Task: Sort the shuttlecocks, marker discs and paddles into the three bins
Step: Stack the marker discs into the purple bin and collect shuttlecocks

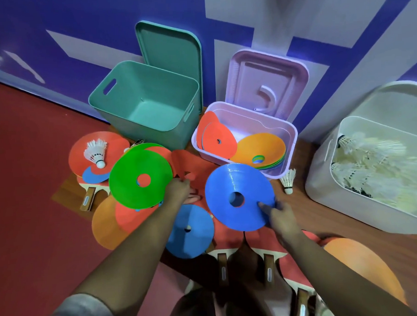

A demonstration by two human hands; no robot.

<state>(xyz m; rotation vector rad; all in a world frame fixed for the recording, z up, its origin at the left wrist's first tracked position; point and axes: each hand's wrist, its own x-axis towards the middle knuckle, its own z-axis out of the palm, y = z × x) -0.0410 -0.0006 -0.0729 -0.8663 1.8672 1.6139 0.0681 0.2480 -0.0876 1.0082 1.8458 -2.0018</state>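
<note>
Head view: your right hand (278, 211) pinches the rim of a blue disc (239, 197), raised near the lilac bin (291, 140) already holding discs. Your left hand (179, 190) grips the green disc (140, 177) over the floor pile beside the empty teal bin (109, 107).

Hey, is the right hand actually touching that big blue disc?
Touching. The head view shows the right hand gripping the lower right rim of the blue disc, fingertips overlapping its top surface.
</note>
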